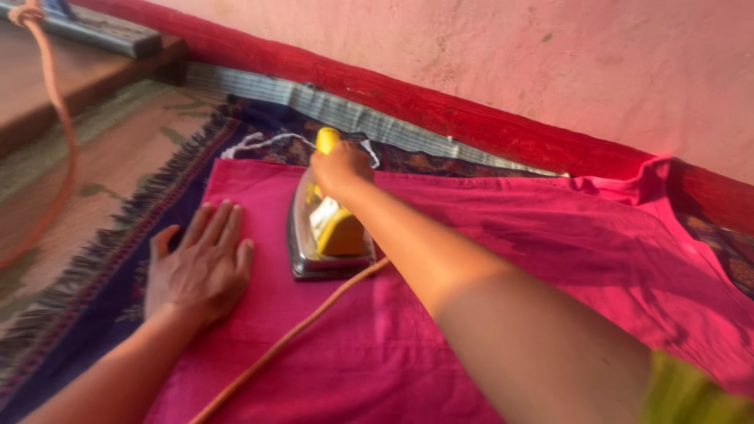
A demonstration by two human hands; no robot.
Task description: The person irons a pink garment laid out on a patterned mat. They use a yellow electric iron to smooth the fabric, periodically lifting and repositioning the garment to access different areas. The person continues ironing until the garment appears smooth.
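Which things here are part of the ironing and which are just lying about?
In use:
right hand gripping the yellow-handled metal iron
left hand flat on the pink cloth
orange cord

Lying about:
dark fringed rug
grey striped fabric strip
red wall ledge

– What carries it all?
– I see a floor (102, 149) with a dark fringed rug (118, 259) on it.
– And relative to the rug?
– A pink cloth (503, 235) lies spread on top; a striped grey strip (345, 110) runs along its far edge.
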